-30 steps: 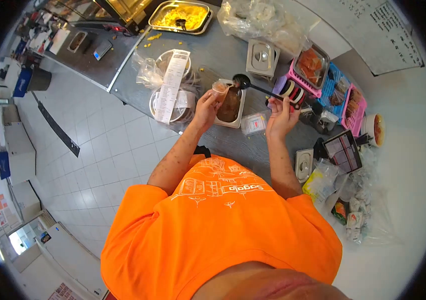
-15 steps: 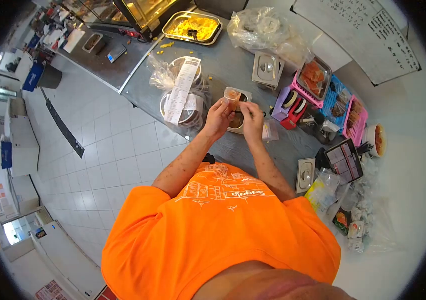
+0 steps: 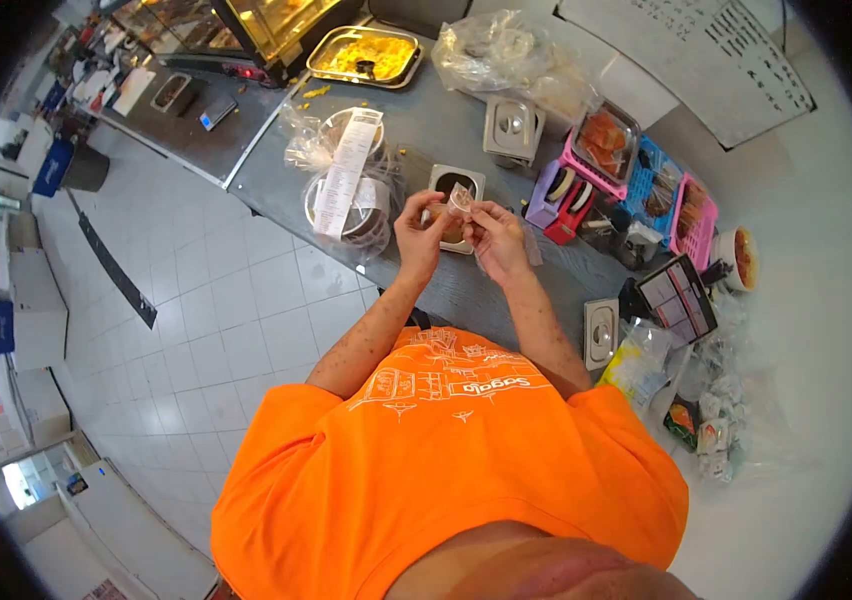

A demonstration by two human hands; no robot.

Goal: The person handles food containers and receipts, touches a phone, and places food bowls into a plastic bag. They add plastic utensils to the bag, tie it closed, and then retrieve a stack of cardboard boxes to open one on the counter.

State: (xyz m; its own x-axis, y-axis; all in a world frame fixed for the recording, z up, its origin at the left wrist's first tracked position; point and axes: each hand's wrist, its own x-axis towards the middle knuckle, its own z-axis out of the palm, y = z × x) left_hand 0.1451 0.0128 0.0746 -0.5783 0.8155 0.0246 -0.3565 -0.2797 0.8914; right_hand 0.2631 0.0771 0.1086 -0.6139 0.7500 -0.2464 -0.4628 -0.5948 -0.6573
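Over the grey counter, both hands are raised close together at a small clear cup (image 3: 460, 199) with reddish-brown contents. My right hand (image 3: 495, 238) has its fingers pinched on the right side of the cup. My left hand (image 3: 420, 234) is curled at the cup's left side, with something small and brownish between thumb and fingers, too small to name. Beneath them is a steel container (image 3: 458, 173) with dark contents, partly hidden by the hands. Left of it stand round tubs in clear plastic bags with a long printed receipt (image 3: 348, 172) lying across them.
A tray of yellow food (image 3: 366, 57) sits at the back, beside a plastic bag (image 3: 506, 52). Rightward are a lidded steel container (image 3: 514, 128), tape dispensers (image 3: 564, 200), a pink basket (image 3: 696, 215) and a tablet (image 3: 677, 301). A whiteboard (image 3: 696, 60) leans behind.
The camera view has shifted slightly. The hands have moved apart a little, and the cup has shifted from my left hand's fingers toward my right hand.
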